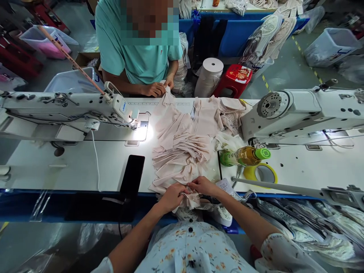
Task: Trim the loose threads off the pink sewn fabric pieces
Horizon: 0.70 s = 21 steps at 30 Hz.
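Note:
Both my hands meet at the table's front edge, over a small piece of pale pink fabric (193, 201). My left hand (174, 196) pinches it from the left with bent fingers. From the right, my right hand (202, 185) has thumb and fingertips closed on the same piece. Just beyond them lies a heap of layered pale pink fabric pieces (182, 151), spread toward the far side of the table. Whitish lace material (186, 214) hangs below my hands near my lap. The fingertips partly hide the piece they grip.
A sewing machine (122, 108) with a lit needle area stands left, another machine (284, 110) right. A black phone (132, 174), a green-capped bottle (246, 156) and yellow tape (260, 173) lie on the table. Opposite, a co-worker in a teal shirt (142, 64) handles fabric.

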Each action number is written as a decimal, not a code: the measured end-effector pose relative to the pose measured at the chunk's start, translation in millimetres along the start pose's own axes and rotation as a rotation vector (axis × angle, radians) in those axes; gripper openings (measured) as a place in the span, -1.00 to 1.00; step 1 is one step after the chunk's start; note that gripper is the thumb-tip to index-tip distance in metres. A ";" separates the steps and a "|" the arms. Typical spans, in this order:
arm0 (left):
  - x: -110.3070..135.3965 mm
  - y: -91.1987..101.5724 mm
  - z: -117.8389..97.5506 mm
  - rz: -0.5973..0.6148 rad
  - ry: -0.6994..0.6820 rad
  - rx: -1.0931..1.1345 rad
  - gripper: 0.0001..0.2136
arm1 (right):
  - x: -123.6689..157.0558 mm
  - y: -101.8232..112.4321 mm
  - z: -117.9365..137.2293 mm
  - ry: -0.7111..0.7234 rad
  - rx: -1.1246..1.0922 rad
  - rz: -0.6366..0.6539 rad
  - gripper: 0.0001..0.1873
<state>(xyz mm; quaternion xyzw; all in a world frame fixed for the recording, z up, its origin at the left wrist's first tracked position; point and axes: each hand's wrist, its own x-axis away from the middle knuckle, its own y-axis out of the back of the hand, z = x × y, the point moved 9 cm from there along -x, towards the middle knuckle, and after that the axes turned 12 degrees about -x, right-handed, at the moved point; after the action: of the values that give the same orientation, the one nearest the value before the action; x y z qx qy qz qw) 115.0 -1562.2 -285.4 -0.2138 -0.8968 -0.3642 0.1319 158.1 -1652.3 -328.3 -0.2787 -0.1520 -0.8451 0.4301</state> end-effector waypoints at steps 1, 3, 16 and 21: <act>0.1 0.1 0.6 -0.002 0.004 -0.002 -0.69 | -0.7 -0.5 -0.4 -0.002 -0.012 0.005 -0.48; 0.4 0.1 1.1 -0.003 0.009 -0.011 -0.69 | -1.8 -0.8 -2.7 -0.007 -0.037 0.014 -0.48; 2.4 -0.8 2.0 0.000 -0.011 -0.010 -0.69 | -0.1 -5.3 -14.9 -0.022 -0.211 0.097 -0.44; 10.4 2.7 -0.7 -0.009 -0.084 -0.025 -0.68 | 16.3 17.1 -23.5 -0.038 -0.206 -0.088 -0.37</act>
<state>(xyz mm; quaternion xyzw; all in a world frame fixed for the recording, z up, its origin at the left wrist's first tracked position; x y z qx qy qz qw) 107.3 -1558.0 -279.3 -0.2263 -0.8980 -0.3666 0.0900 156.2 -1684.4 -337.0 -0.3307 -0.0844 -0.8688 0.3587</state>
